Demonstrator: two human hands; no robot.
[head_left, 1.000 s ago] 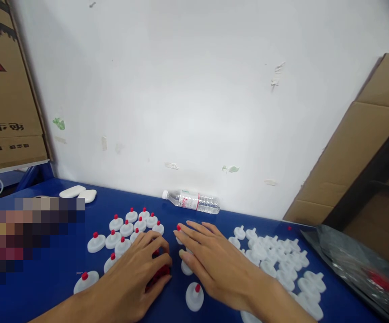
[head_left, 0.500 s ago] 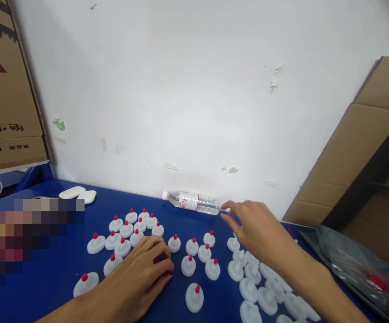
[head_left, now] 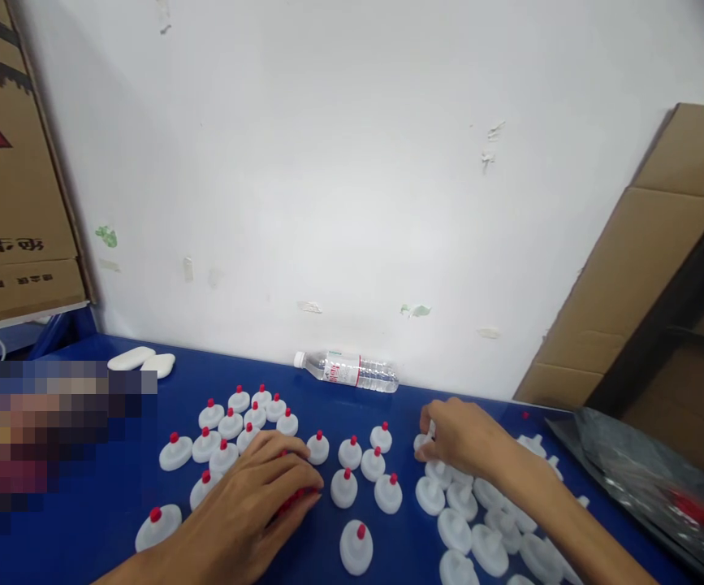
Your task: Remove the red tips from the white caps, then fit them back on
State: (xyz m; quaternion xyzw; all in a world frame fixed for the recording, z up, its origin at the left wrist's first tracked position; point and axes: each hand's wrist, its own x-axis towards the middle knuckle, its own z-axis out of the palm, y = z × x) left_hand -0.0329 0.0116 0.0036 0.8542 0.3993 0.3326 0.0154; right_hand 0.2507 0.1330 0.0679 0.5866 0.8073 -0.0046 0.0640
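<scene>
My left hand (head_left: 266,491) rests on the blue table with its fingers curled over small red caps (head_left: 291,502), which show between the fingers. With thumb and fingertips, my right hand (head_left: 464,439) pinches a round white plastic disc with a stem (head_left: 423,441) at the far edge of a group. More bare-stemmed white discs (head_left: 455,530) lie under and beside the right wrist. Between the hands and to the left stand several white discs with red caps on their stems, one of them a capped disc (head_left: 356,548) near the front.
A clear plastic bottle (head_left: 352,370) lies along the white wall. Two white rounded objects (head_left: 132,358) sit at the back left. Cardboard boxes (head_left: 16,179) stand on both sides. A clear plastic bag (head_left: 637,479) with red contents lies at right. A blurred-out area covers the far left.
My right hand has come down from near the bottle's base and taken hold of an uncapped white disc. My left hand stays nearly in place, with more red showing between its fingers.
</scene>
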